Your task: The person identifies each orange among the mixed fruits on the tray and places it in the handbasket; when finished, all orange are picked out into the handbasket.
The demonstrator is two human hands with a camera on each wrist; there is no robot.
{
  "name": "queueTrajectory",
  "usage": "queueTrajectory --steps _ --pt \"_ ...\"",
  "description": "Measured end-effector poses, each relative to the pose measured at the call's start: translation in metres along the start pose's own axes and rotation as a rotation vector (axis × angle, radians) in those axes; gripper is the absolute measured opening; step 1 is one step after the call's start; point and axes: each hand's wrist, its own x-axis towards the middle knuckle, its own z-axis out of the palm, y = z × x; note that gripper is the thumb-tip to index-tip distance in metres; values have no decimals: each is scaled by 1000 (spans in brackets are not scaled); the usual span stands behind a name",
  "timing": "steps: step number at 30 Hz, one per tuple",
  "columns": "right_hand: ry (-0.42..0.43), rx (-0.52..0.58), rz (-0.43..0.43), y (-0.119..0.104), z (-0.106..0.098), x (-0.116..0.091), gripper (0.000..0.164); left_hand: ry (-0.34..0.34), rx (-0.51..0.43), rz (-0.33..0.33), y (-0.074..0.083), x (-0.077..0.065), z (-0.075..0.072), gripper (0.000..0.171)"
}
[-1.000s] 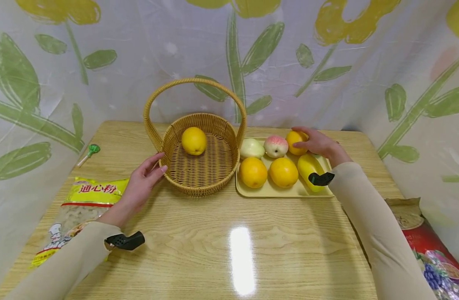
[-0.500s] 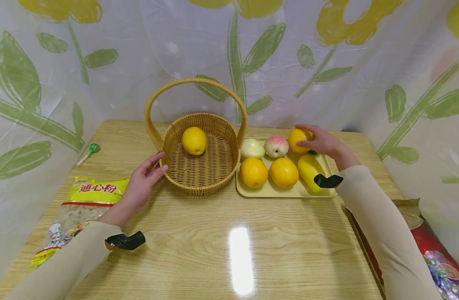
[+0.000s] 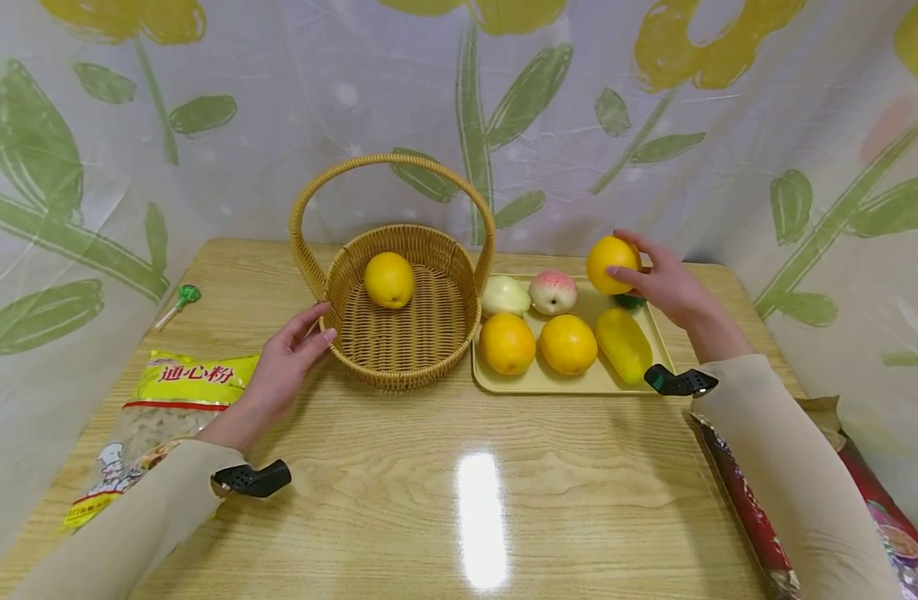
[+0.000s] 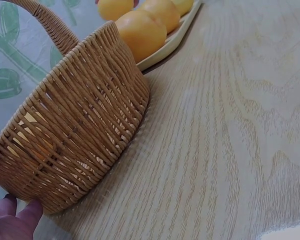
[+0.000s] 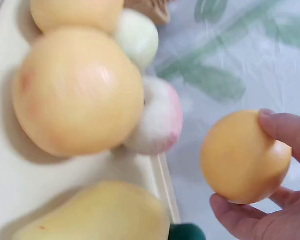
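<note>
My right hand [image 3: 672, 287] holds an orange [image 3: 611, 264] between thumb and fingers, above the back right corner of the cream tray [image 3: 549, 382]. The right wrist view shows this orange [image 5: 245, 157] beside the tray's edge. My left hand [image 3: 286, 358] grips the left side of a wicker basket [image 3: 399, 379], its fingertips [image 4: 30, 212] low against the weave. Another orange [image 3: 389, 280] lies inside the basket. On the tray are two oranges [image 3: 507, 344] in front, a pink-and-white peach [image 3: 553, 292], a pale green fruit [image 3: 505, 296] and a yellow mango [image 3: 624, 345].
A dark green thing [image 3: 630, 302] shows under the held orange. A pasta bag [image 3: 182, 408] lies at the left, with a green lollipop [image 3: 178, 305] behind it. Red packages [image 3: 751, 500] stand at the right, partly behind my sleeve. A flowered curtain [image 3: 549, 167] hangs behind the table.
My right hand has lifted the orange from the tray's back row and moved slightly right, uncovering more of the mango and the dark green thing. My left hand and the basket keep their place.
</note>
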Motion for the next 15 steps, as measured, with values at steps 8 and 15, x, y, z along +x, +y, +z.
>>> queueTrajectory --steps 8,15 --pt "74 37 -124 -18 17 -24 62 0 5 -11 2 0 0 65" --pt "104 -23 -183 -28 26 -41 60 2 -3 -8 2 0 1 65"
